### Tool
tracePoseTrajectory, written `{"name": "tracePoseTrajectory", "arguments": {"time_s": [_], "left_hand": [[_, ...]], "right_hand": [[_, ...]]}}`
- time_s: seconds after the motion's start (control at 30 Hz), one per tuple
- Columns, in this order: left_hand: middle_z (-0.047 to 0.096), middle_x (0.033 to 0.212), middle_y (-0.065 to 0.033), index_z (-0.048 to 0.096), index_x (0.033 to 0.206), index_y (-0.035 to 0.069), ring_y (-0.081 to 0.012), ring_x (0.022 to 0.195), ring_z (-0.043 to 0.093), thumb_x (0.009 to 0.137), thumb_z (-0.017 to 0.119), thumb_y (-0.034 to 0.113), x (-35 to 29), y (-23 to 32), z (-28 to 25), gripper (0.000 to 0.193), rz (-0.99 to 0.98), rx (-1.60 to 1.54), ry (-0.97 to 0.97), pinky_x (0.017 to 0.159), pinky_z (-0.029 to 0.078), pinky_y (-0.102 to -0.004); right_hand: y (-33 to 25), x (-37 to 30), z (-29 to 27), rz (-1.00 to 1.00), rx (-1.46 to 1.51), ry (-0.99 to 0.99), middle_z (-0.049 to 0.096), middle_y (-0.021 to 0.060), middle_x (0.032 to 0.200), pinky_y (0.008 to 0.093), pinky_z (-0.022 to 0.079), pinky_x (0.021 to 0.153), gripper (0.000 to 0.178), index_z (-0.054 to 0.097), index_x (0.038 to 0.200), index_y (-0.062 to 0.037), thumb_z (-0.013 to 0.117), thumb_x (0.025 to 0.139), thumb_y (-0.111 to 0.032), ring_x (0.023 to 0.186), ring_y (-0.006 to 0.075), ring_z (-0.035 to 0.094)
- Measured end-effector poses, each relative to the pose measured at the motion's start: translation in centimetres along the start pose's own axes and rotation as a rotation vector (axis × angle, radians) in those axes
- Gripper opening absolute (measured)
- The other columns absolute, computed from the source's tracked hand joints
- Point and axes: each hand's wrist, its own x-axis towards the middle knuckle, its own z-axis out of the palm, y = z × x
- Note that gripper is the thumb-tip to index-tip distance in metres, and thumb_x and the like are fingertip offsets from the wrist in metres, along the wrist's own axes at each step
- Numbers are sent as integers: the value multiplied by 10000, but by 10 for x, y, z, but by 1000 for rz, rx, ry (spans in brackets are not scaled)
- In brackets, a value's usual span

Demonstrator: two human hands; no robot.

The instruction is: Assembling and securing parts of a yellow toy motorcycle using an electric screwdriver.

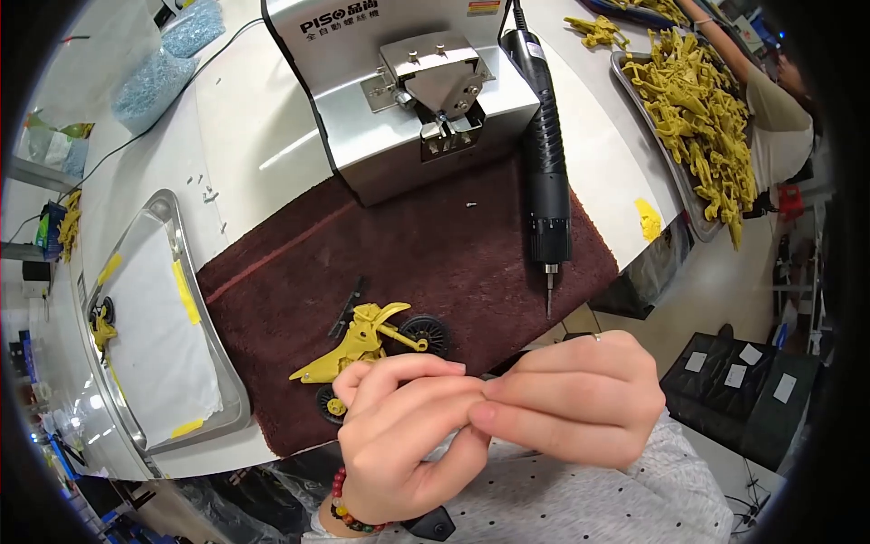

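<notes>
My left hand (408, 431) and my right hand (580, 399) meet at the fingertips above the near edge of a brown cloth (408, 245). Both are closed in a pinch; whatever lies between the fingers is hidden or too small to name. Just beyond my left hand, a yellow toy motorcycle (353, 343) with black wheels lies on the cloth, partly covered by my fingers. A thin black bar-shaped part (347, 308) is beside it. Farther back on the cloth lies one small screw (470, 205).
A silver screw feeder (362, 150) stands at the back, with a black electric screwdriver (548, 172) to its right. At left is a paper-lined metal tray (237, 399) holding a small yellow-and-black part (102, 331). Yellow parts (693, 127) fill the right tray, near another person's arm (725, 41).
</notes>
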Motion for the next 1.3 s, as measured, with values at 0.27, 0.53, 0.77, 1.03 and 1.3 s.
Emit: {"name": "tracePoseTrajectory", "arguments": {"time_s": [0.27, 0.53, 0.77, 1.03, 1.3], "left_hand": [[696, 776, 40, 716, 751, 116, -163, 782, 634, 620, 741, 116, 3, 4, 0, 133, 58, -33, 86, 725, 317, -271], [690, 794, 58, 716, 778, 135, -147, 796, 628, 626, 740, 138, 6, 7, 5, 155, 69, 28, 55, 747, 312, -272], [695, 748, -3, 709, 744, 86, -208, 754, 623, 634, 692, 210, 8, 6, 8, 167, 119, 225, 54, 738, 363, -301], [673, 825, 38, 697, 825, 115, -148, 808, 634, 645, 725, 145, 6, 6, 8, 184, 93, 224, 22, 808, 312, -322], [670, 871, 37, 691, 865, 101, -144, 830, 635, 633, 715, 101, 5, 11, 9, 233, 91, 249, 11, 823, 317, -324]], "right_hand": [[6, -7, 1, 250, 522, 95, 661, 117, 872, 302, 547, 624, 257, 699, 903, 30, 720, 648, 51, 719, 243, 645], [2, -14, -2, 230, 471, 116, 678, 146, 868, 296, 545, 618, 220, 702, 879, 24, 730, 661, 41, 708, 235, 649], [1, -11, -2, 20, 82, 129, 682, 178, 774, 249, 531, 514, 88, 647, 794, 25, 686, 717, 9, 639, 241, 658], [-2, -12, -6, -8, -31, 72, 676, 166, 807, 263, 547, 552, 142, 630, 828, 22, 684, 698, 6, 679, 236, 659], [-2, -12, -5, 179, 109, 102, 672, 146, 828, 278, 559, 595, 206, 689, 842, 40, 705, 641, 0, 691, 232, 654]]}}
